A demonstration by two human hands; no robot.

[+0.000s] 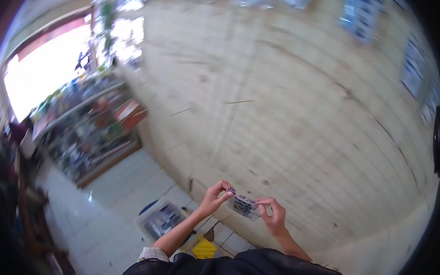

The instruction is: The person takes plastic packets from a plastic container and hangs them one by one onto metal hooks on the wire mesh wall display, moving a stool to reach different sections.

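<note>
Between my two hands is a small clear plastic packet (243, 206) with dark items inside and dark handwriting along its upper edge. My left hand (213, 200) pinches the packet's upper left corner between thumb and fingers. On the other side, my right hand (272, 214) is closed on its upper right corner. The packet hangs in front of the wall, above the floor. Blur hides what exactly the items inside are.
A pale, cracked wall (260, 100) fills most of the view, with plastic packets (362, 19) hanging high on it. To the left stands a glass display case (96, 128) full of goods. Below sit a clear bin (163, 218) and a yellow object (204, 248) on the tiled floor (96, 211).
</note>
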